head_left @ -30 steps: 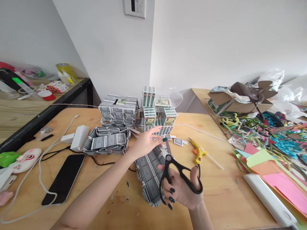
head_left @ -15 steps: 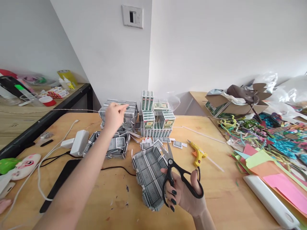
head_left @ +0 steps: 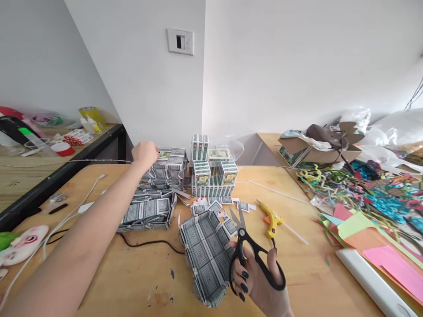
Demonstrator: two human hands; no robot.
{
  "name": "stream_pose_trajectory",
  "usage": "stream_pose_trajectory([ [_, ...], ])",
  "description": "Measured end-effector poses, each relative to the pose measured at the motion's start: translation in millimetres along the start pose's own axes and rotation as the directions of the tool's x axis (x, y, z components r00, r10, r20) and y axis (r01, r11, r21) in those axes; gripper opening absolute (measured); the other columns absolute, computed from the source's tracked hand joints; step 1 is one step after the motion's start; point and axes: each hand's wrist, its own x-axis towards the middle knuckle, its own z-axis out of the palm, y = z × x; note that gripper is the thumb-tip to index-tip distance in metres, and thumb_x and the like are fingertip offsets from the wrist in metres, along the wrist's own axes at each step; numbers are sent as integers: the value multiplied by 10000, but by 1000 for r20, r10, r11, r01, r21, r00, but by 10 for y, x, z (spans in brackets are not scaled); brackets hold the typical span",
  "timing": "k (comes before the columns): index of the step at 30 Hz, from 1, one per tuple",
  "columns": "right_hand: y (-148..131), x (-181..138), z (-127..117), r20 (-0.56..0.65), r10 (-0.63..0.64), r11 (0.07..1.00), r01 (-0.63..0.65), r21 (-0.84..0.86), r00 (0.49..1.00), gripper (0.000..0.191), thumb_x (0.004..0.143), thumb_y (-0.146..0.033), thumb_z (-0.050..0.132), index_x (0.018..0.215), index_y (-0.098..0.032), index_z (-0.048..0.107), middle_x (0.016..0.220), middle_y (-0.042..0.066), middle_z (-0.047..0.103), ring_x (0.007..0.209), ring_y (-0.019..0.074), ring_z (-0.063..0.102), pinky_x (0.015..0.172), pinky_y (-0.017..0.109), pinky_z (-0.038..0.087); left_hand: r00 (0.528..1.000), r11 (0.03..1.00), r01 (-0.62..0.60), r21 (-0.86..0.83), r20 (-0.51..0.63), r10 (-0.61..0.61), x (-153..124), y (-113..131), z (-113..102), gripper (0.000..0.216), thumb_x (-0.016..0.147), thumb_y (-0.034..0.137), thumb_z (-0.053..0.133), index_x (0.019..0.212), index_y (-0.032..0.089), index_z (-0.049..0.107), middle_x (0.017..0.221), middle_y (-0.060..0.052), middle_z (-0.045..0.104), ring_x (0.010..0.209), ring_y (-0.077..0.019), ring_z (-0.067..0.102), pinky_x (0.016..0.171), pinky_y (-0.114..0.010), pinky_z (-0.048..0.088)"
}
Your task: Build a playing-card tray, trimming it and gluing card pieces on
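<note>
Scissors [head_left: 247,246] sit gripped in the right hand [head_left: 262,284], blades slightly parted and pointing up, touching a tray built of playing cards [head_left: 203,248]. The left hand [head_left: 144,153] curls atop the stacked card packs [head_left: 170,166] farther back; I cannot tell whether it grasps one. A yellow glue gun [head_left: 271,218] lies nearby.

— What colour were the scissors [head_left: 254,259] at lower centre?
— Black handles, grey blades. The nails on the right hand [head_left: 261,281] were dark teal.
— And the tray [head_left: 205,246] left of them?
— Grey-green lattice print on white, like the card stacks [head_left: 168,167] above it. The glue gun [head_left: 271,218] was yellow, the desk [head_left: 297,264] pale wood, and the paper sheets [head_left: 390,259] at right pink, orange and lime.
</note>
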Motion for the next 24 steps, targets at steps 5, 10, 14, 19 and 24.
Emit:
stream_pose_trajectory([
  [5, -25, 11, 46, -22, 2, 1000, -3, -29, 1000, 813, 693, -805, 255, 1144, -184, 524, 664, -8, 410, 541, 119, 385, 520, 262, 359, 992, 997, 24, -75, 122, -14, 101, -103, 70, 307, 703, 290, 533, 929, 176, 707, 1005, -140, 673, 953, -314, 580, 761, -354, 450],
  [10, -27, 19, 33, -27, 0, 999, -1, -38, 1000, 796, 693, -805, 251, 1114, -195, 542, 647, -13, 402, 523, 113, 377, 509, 254, 354, 983, 985, -10, -171, 179, 41, 197, -236, -27, 338, 670, 347, 587, 955, 211, 706, 981, -63, 698, 925, -273, 607, 761, -305, 455],
  [14, -21, 28, -14, -29, 19, 998, -21, -65, 999, 799, 691, -806, 253, 1129, -200, 535, 659, -9, 410, 531, 115, 382, 515, 258, 356, 996, 964, -35, -263, 70, 55, 37, -204, -265, 332, 685, 318, 574, 967, 195, 699, 967, -73, 695, 885, -265, 615, 756, -317, 447],
  [19, -54, 47, 11, -40, 20, 984, -27, -178, 999, 737, 702, -767, 353, 1150, -204, 513, 674, -4, 428, 550, 122, 399, 535, 275, 364, 986, 947, -159, -278, 2, 166, -921, 102, -516, 287, 762, 379, 494, 911, 228, 687, 827, -37, 698, 740, -214, 621, 660, -282, 423],
  [24, -82, 79, 56, -37, 32, 971, -40, -235, 999, 682, 720, -733, 391, 1131, -201, 510, 671, -4, 433, 543, 119, 405, 523, 269, 362, 741, 948, -216, -233, 593, 315, -2116, 386, -330, 422, 772, 520, 443, 763, 166, 672, 669, -127, 673, 612, -273, 618, 556, -313, 386],
])
